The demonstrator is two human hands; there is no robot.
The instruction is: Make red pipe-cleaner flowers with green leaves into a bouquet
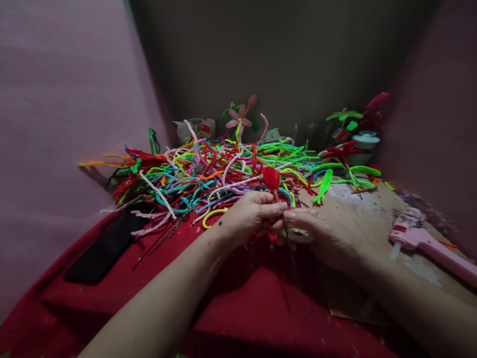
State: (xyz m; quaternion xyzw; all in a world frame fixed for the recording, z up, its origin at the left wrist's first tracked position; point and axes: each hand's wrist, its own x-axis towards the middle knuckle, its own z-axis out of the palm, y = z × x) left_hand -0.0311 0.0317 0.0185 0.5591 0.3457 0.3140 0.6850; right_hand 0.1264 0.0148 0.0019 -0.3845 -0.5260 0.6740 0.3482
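Pinched between left hand (253,215) and right hand (313,226) fingertips at frame centre: red flower (272,178) on stem; pipe cleaner pile (208,171) just behind, pink glue gun (428,243) far right

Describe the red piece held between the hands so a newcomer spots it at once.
Start at the big heap of coloured pipe cleaners in the middle. At its near edge the left hand and right hand meet, pinching one thin stem. Atop it stands the red bud, a tight round coil, unlike the loose strands behind.
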